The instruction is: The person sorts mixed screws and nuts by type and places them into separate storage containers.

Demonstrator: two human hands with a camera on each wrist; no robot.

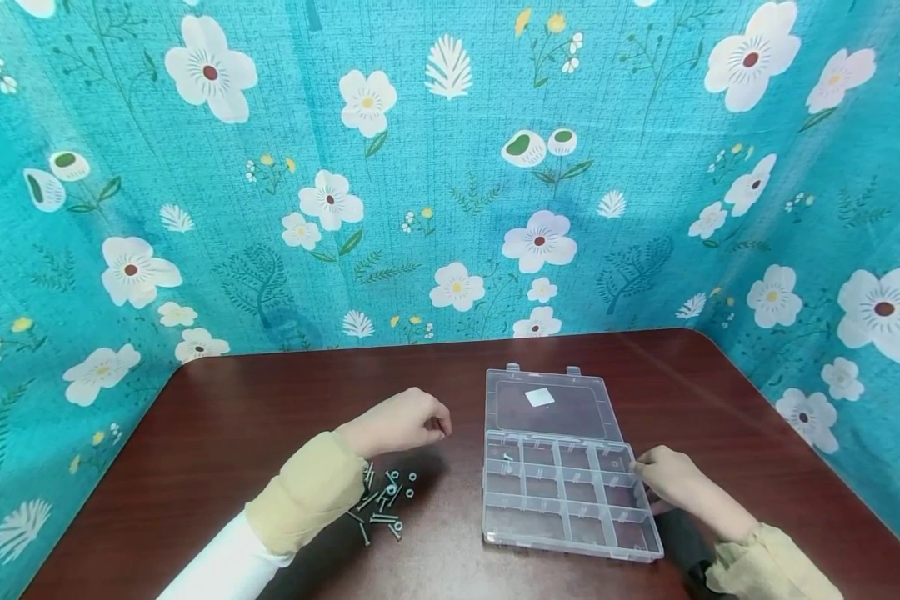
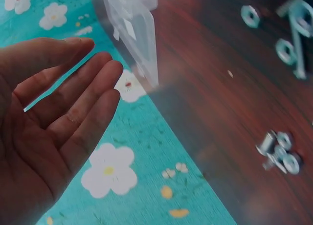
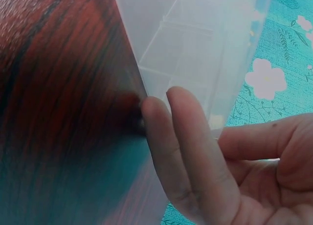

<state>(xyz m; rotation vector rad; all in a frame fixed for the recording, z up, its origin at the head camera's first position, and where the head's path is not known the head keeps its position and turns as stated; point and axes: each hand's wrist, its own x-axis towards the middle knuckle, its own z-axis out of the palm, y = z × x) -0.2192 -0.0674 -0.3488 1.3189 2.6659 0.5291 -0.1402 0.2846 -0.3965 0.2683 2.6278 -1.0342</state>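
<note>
- Left of the clear box [image 1: 570,547], my left hand [image 1: 401,421] hangs relaxed, visibly holding nothing.
- My right hand [image 1: 675,479] pinches the box's right side.
- On the near side of my left hand, the closer one, loose screws [image 1: 383,518] lie, shafts pointing mixed ways.

A bare strip of the surface [image 1: 461,512] is running between the scattered bolts [image 1: 383,518] and the clear compartment box [image 1: 570,547], leaving passage for the hands. The left hand [image 1: 401,421] is hanging near its far part, while the cream cuff [image 1: 307,492] is blocking the bolts' left side. The lid [image 1: 510,404] is lying folded back, leaving the compartments open from above; dividers [image 1: 565,508] are standing between them. The right hand [image 1: 678,479] is obstructing the box's right wall.
</note>
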